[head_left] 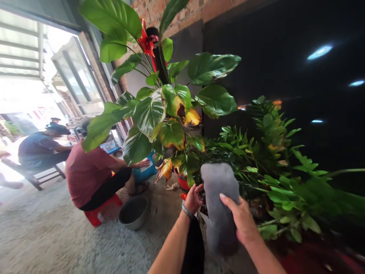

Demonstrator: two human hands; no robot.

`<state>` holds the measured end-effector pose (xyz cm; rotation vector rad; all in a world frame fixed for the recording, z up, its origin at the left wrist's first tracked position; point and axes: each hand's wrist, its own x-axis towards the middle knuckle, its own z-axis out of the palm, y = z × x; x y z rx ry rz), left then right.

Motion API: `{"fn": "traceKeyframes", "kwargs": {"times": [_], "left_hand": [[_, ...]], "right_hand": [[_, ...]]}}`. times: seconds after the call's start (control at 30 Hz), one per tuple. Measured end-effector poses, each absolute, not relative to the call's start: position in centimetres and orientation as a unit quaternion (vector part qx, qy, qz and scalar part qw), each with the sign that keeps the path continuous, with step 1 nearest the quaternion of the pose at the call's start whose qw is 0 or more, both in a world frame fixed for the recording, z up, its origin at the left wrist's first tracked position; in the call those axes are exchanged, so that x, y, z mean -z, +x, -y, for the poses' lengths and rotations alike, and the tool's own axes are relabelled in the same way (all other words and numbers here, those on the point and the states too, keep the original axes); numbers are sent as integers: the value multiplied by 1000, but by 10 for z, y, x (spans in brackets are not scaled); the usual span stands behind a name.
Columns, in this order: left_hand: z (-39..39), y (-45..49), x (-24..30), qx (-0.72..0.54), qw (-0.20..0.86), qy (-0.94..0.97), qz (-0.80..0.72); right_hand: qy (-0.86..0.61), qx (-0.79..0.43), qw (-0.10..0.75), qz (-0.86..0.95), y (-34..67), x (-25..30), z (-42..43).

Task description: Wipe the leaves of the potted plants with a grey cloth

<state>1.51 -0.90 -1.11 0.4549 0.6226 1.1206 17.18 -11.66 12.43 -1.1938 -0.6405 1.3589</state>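
both arms reach forward from the bottom edge, bare to the elbow. the left forearm (171, 247) rises up and to the right, its wrist slightly bent. the left hand (194, 198) is turned back of hand toward the camera, and its fingers (199, 189) seem to curl inward, though they are too blurred to tell if they are closed. the right forearm (265, 258) comes in from the lower right, angled up and to the left. the right hand (242, 220) sits just beside and lower than the left, knuckles up, closed in a grip with the thumb (228, 200) stretched out to the left.
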Motion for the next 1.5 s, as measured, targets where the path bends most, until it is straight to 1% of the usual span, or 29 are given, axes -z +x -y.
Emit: {"fn": "traceKeyframes", "kwargs": {"times": [0.03, 0.1, 0.2, 0.27, 0.33, 0.43, 0.5, 0.57, 0.67, 0.73, 0.8, 0.93, 1.0, 1.07, 1.17, 1.23, 1.27, 1.33, 1.43, 1.5], "left_hand": [[9, 17, 13, -514, 777, 212, -295], [9, 19, 16, -504, 777, 213, -310], [10, 19, 16, -488, 785, 219, -313], [10, 17, 14, -465, 791, 219, -331], [10, 16, 11, -448, 791, 215, -357], [11, 17, 7, -445, 783, 222, -373], [13, 20, 6, -443, 776, 239, -379], [15, 22, 6, -444, 766, 258, -386], [17, 22, 9, -448, 756, 273, -391], [17, 20, 12, -450, 750, 279, -397], [16, 19, 15, -455, 743, 280, -404], [13, 21, 18, -468, 730, 278, -413], [14, 22, 17, -477, 726, 277, -411], [16, 23, 15, -481, 724, 280, -407], [17, 22, 14, -478, 724, 289, -405], [17, 20, 15, -478, 721, 291, -409], [16, 19, 16, -478, 719, 291, -411], [15, 18, 18, -479, 716, 290, -416], [13, 19, 21, -484, 712, 287, -421], [14, 19, 21, -488, 709, 285, -421]], "right_hand": [[-502, -589, 575, 265, 172, -124, 111], [-515, -608, 551, 249, 171, -113, 109], [-570, -608, 502, 231, 174, -89, 130], [-584, -605, 495, 218, 179, -83, 146], [-577, -590, 525, 206, 185, -88, 151], [-554, -519, 625, 178, 192, -109, 131], [-535, -504, 663, 139, 192, -117, 110], [-521, -564, 636, 78, 190, -114, 99], [-514, -672, 533, -18, 184, -99, 113], [-527, -680, 507, -45, 181, -92, 132], [-538, -649, 537, -26, 178, -94, 144], [-514, -533, 669, 60, 178, -113, 125], [-498, -521, 690, 62, 179, -117, 107], [-489, -577, 654, 27, 180, -111, 100], [-493, -679, 543, -26, 178, -89, 117], [-509, -705, 493, -20, 177, -76, 137], [-518, -698, 495, -3, 177, -73, 145], [-533, -651, 539, 39, 179, -73, 150], [-540, -552, 631, 72, 183, -86, 129], [-528, -528, 661, 72, 185, -93, 111]]}}
